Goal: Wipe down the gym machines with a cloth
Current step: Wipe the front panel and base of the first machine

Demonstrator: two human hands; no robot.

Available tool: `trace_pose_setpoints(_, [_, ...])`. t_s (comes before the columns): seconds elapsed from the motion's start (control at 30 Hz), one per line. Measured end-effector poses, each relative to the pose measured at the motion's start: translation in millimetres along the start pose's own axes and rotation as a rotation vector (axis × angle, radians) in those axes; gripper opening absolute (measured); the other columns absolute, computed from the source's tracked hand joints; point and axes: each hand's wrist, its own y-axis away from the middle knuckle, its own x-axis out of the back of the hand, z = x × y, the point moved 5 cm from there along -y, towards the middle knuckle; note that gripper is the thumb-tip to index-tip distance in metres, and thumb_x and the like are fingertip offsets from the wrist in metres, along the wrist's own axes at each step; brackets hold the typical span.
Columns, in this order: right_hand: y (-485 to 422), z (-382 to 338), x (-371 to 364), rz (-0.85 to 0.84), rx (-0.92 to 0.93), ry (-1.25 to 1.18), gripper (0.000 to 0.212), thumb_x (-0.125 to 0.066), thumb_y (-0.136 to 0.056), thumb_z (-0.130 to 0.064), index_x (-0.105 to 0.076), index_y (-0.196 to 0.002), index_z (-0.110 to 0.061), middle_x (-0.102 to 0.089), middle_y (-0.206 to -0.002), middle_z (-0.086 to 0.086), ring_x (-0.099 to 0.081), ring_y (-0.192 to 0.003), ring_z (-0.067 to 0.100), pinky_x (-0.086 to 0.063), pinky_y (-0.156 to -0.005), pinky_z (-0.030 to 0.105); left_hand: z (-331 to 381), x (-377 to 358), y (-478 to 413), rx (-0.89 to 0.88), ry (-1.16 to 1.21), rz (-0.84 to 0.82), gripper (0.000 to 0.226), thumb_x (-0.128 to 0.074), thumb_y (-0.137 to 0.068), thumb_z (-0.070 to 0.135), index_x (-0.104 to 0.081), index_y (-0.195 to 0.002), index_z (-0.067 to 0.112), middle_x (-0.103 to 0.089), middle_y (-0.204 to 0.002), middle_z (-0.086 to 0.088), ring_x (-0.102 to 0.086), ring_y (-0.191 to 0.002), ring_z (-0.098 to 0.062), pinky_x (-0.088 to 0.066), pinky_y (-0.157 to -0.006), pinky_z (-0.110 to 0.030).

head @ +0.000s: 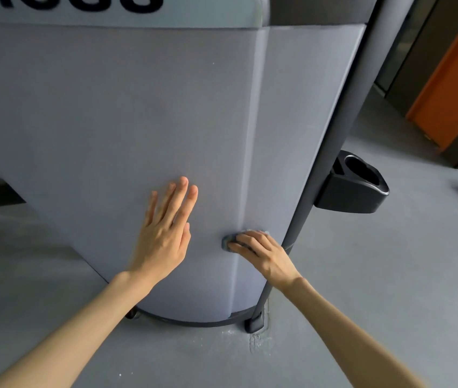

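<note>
Grey, soft cloth (pixel 228 242) sits bunched under my right hand (pixel 262 254), fingers (pixel 246 239) curled over it low on the machine's pale panel (pixel 96 121); limp and light, I judge, best gripped mid-wad, while my left hand (pixel 164 233) presses wide-open just left.

Grey floor (pixel 362 275) beneath the gym machine (pixel 110 107).
Dark curved base rail (pixel 194 322) and post foot (pixel 254 325) rest on it.
</note>
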Motion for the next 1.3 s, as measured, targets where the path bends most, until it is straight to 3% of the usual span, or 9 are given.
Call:
trace_pose_setpoints(0.3, [-103,21,91,0.341,0.098,0.074,0.036,-0.053,-0.098,0.0,-0.057,-0.132,-0.012,-0.051,-0.141,0.0,-0.048,-0.127,0.02,-0.042,-0.101,0.031,-6,18,-3,0.064,0.022,0.048,0.069,-0.04,-0.091,0.01,-0.013,-0.154,0.014,0.008,-0.165,0.003,-0.012,-0.15,-0.024,-0.002,-0.123,-0.039])
trace_pose_setpoints(0.5, [-71,0,9,0.061,0.41,0.218,0.043,-0.045,-0.099,0.002,-0.051,-0.14,-0.01,-0.041,-0.15,-0.001,-0.038,-0.14,0.018,-0.028,-0.118,0.033,-28,21,6,0.136,-0.003,0.025,0.069,-0.035,-0.096,0.015,-0.002,-0.157,0.014,0.009,-0.164,0.003,-0.003,-0.152,-0.016,-0.003,-0.121,-0.039])
trace_pose_setpoints(0.7, [19,-26,-89,-0.61,0.718,0.444,0.034,-0.081,-0.073,-0.029,-0.076,-0.107,-0.029,-0.063,-0.13,-0.01,-0.054,-0.126,0.012,-0.03,-0.114,0.032,-33,27,6,0.128,-0.02,0.013,0.066,-0.036,-0.097,0.016,-0.007,-0.156,0.011,0.009,-0.164,0.001,-0.014,-0.149,-0.027,-0.006,-0.121,-0.039])
trace_pose_setpoints(0.77, [31,-30,-94,-0.679,0.731,0.507,0.028,-0.08,-0.072,-0.038,-0.077,-0.1,-0.037,-0.063,-0.128,-0.016,-0.054,-0.125,0.01,-0.025,-0.117,0.035,-40,32,8,0.148,-0.026,0.021,0.066,-0.036,-0.097,0.014,-0.008,-0.156,0.01,0.008,-0.164,0.0,-0.011,-0.151,-0.025,-0.008,-0.122,-0.04])
trace_pose_setpoints(0.87, [-1,-35,-83,-0.416,0.749,0.439,0.024,-0.072,-0.085,-0.021,-0.075,-0.108,-0.027,-0.062,-0.13,-0.008,-0.055,-0.124,0.017,-0.017,-0.121,0.045,-54,36,14,0.189,-0.048,0.022,0.066,-0.038,-0.097,0.013,-0.01,-0.156,0.008,0.003,-0.165,-0.006,-0.003,-0.152,-0.019,-0.01,-0.121,-0.041])
trace_pose_setpoints(0.97, [-72,-45,-38,0.009,0.598,0.248,0.035,-0.058,-0.096,-0.007,-0.064,-0.129,-0.017,-0.057,-0.139,-0.003,-0.051,-0.131,0.018,-0.034,-0.113,0.039,-62,35,15,0.201,-0.05,0.005,0.067,-0.038,-0.096,0.012,-0.01,-0.156,0.01,-0.009,-0.163,-0.015,-0.002,-0.152,-0.019,-0.009,-0.121,-0.041])
trace_pose_setpoints(1.1, [-122,-47,-6,0.168,0.403,0.229,0.041,-0.046,-0.101,-0.004,-0.052,-0.14,-0.015,-0.05,-0.145,-0.002,-0.044,-0.136,0.015,-0.032,-0.115,0.031,-68,36,16,0.196,-0.061,0.003,0.069,-0.04,-0.094,0.011,-0.009,-0.156,0.009,-0.014,-0.162,-0.016,-0.014,-0.149,-0.027,-0.009,-0.121,-0.04])
trace_pose_setpoints(1.17, [-104,-53,-33,0.037,0.454,0.346,0.041,-0.04,-0.101,0.0,-0.055,-0.137,-0.013,-0.052,-0.143,0.0,-0.045,-0.135,0.018,-0.023,-0.119,0.033,-70,37,18,0.205,-0.068,-0.007,0.068,-0.04,-0.095,0.012,-0.009,-0.156,0.009,-0.013,-0.162,-0.014,-0.018,-0.148,-0.03,-0.01,-0.121,-0.041])
trace_pose_setpoints(1.3, [-51,-61,-84,-0.443,0.773,0.555,0.029,-0.072,-0.085,-0.02,-0.073,-0.113,-0.021,-0.062,-0.132,-0.005,-0.054,-0.127,0.016,-0.02,-0.119,0.036,-70,50,18,0.188,-0.068,-0.032,0.064,-0.041,-0.095,0.012,-0.018,-0.155,0.006,-0.015,-0.163,-0.009,-0.025,-0.145,-0.028,-0.019,-0.119,-0.043])
